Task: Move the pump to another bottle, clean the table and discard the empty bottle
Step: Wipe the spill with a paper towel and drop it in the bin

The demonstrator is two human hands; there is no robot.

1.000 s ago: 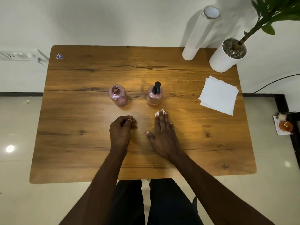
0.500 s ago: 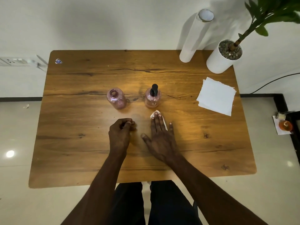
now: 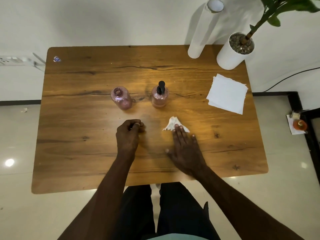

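Now the right hand is lying flat on the wooden table, fingers stretched out and slightly spread, with the fingertips pressing down on a crumpled white tissue whose bunched end is sticking out ahead of them. The left hand is resting on the table to the left, well apart from the tissue, its fingers curled into a loose fist; whether anything is sitting inside that fist cannot be told. Beyond the hands two pink bottles are standing upright near the middle of the table: the open bottle on the left is showing a bare neck, and the bottle with the black pump is standing to its right, just beyond the tissue. A stack of white napkins is lying toward the right edge. At the far right corner a white roll and a potted plant are standing side by side.
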